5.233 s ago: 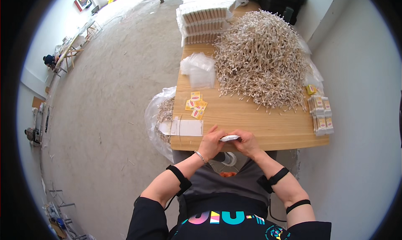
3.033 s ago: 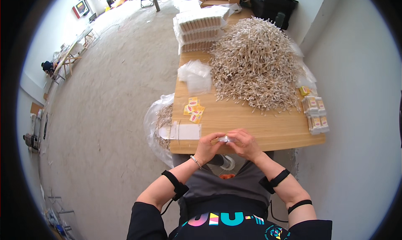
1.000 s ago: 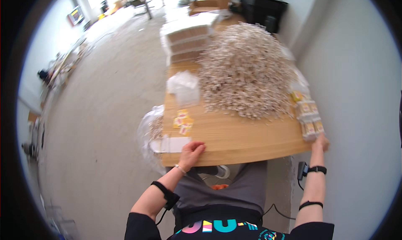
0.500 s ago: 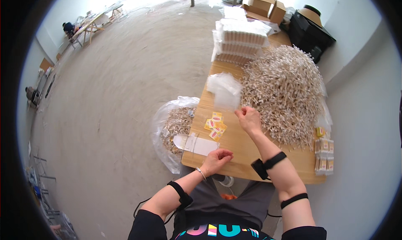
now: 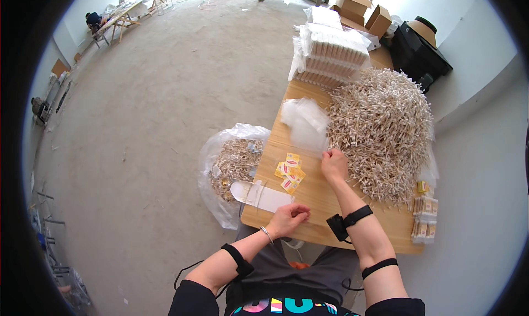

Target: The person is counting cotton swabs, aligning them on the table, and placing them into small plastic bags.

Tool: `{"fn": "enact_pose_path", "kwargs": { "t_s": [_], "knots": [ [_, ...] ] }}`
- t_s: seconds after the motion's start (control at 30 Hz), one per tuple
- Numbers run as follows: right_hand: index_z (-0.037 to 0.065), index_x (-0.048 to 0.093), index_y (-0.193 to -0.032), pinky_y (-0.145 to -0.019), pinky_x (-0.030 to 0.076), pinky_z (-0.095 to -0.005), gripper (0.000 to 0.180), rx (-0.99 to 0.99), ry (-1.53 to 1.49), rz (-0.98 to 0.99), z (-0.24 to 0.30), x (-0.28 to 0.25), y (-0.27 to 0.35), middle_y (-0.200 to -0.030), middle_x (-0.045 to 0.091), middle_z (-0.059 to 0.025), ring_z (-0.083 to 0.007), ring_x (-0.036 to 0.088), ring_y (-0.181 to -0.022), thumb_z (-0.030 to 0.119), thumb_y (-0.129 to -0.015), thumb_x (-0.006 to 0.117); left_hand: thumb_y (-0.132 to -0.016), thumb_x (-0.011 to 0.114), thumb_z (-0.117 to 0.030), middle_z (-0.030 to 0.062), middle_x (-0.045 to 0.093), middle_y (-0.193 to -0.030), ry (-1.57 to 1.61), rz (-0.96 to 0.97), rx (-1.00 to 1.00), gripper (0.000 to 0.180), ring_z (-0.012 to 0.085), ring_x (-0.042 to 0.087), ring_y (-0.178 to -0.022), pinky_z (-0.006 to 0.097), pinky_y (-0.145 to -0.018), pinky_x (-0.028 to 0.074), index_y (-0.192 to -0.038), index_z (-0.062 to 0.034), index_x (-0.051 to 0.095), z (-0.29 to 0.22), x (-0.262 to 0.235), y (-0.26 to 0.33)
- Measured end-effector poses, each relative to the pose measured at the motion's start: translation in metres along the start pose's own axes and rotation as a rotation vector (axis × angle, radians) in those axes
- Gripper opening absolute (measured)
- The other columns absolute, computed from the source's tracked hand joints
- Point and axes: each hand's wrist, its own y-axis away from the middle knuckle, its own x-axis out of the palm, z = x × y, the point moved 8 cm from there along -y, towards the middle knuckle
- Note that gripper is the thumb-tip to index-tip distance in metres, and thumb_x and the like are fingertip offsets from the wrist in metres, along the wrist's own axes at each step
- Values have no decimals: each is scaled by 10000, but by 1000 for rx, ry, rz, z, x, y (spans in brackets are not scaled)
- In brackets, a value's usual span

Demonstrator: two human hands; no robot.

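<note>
My right hand is closed in a pinch at the near corner of a loose pile of clear plastic bags. Its fingertips meet the edge of one bag. My left hand hovers at the table's front edge with fingers curled together; whatever is in them, if anything, cannot be made out. Beside it lies a white card strip with a rounded end and a few thin sticks across it. Several yellow-and-white printed cards overlap between the strip and the bags. Right of my right hand rises a large heap of cotton swabs.
Stacked packs of swabs stand at the table's far end, near open cardboard boxes and a black bin. Small filled packs line the right edge of the table. A clear sack of swabs sits left. Someone works far left.
My right hand stays at the bags' near corner, its fingertips now on the bag edge. The left hand has barely moved. The whole view has shifted slightly.
</note>
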Motion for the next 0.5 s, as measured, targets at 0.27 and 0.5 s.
{"fn": "enact_pose_path", "kwargs": {
  "t_s": [0.27, 0.5],
  "knots": [
    [38, 678, -817, -649, 486, -371, 183, -161, -251, -97, -17, -27, 23, -723, 655, -146, -289, 642, -681, 196, -807, 586, -898, 552, -28, 70, 651, -914, 36, -36, 75, 165, 122, 635, -847, 250, -781, 534, -1040, 51, 583, 0, 1, -2],
    [-16, 668, -791, -545, 457, -263, 167, -274, -435, 3, 5, -30, 52, -626, 640, -57, -89, 574, -568, 147, -798, 631, -902, 558, -38, 67, 638, -941, 82, -146, 99, 174, 124, 625, -860, 266, -812, 536, -1056, 41, 571, -5, -12, 2]
  ]
}}
